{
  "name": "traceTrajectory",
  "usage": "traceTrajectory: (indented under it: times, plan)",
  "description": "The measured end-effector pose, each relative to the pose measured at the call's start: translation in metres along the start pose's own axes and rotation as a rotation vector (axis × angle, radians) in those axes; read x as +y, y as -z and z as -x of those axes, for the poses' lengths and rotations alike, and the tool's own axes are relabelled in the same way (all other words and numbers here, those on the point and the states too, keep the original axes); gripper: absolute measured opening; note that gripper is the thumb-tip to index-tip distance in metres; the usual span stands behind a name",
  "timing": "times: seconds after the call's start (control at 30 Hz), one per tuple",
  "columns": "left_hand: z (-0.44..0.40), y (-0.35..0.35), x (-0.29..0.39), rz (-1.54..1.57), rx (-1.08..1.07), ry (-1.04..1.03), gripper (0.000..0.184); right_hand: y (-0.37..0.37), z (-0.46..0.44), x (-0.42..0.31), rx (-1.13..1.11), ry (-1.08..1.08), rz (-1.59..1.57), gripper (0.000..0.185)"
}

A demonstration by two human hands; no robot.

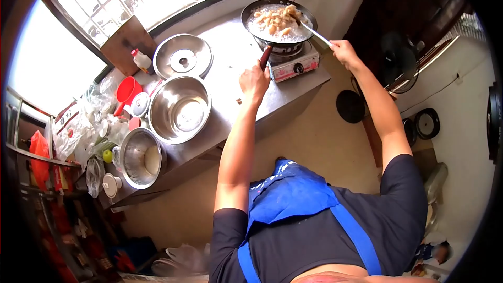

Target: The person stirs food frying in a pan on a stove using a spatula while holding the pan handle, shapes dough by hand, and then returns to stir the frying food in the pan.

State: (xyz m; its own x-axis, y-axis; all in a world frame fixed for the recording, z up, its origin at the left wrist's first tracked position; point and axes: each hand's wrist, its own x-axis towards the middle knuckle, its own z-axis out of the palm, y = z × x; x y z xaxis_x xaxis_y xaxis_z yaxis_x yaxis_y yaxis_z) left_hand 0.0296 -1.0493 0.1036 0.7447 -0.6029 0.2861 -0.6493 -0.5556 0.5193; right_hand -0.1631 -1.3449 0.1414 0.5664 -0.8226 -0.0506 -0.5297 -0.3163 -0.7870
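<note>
A black wok [244,21] with bubbling, foamy liquid sits on a portable gas stove [296,68]. Pale golden food pieces [275,19] float in it, heaped toward the right side. My left hand [255,83] is closed around the wok's brown handle [265,57]. In my right hand [344,54] is the pale handle of a long-handled cooking utensil [317,34], which slants down into the wok. Its head is partly covered by the food, so I cannot tell whether it is a ladle or a spatula.
Left along the steel counter [230,105] stand a wide steel basin [181,110], another basin [196,55] and a smaller bowl [139,162]. A red dipper [127,90], plastic bags [73,136] and a cutting board [128,47] crowd the window side. A fan [398,57] stands right.
</note>
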Motion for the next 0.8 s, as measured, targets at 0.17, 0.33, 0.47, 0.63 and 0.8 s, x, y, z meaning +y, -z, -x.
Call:
traceTrajectory:
  times: [0.17,0.33,0.47,0.63,0.8]
  plan:
    - [0.000,0.000,0.000,0.039,0.030,-0.014,0.029,0.037,0.003,-0.035,-0.139,-0.162,-0.166,0.030]
    - [0.001,0.000,0.000,0.038,0.034,-0.022,0.029,0.054,0.015,-0.061,-0.157,-0.164,-0.119,0.030]
    - [0.000,0.000,0.001,0.004,0.000,-0.009,0.030,0.052,0.012,-0.076,-0.172,-0.131,-0.087,0.030]
    - [0.002,0.001,0.000,0.016,0.026,-0.023,0.029,0.037,0.003,-0.094,-0.170,-0.183,-0.089,0.030]
    - [0.002,-0.002,0.001,0.018,0.023,-0.020,0.028,0.031,-0.023,-0.077,0.082,0.150,0.444,0.030]
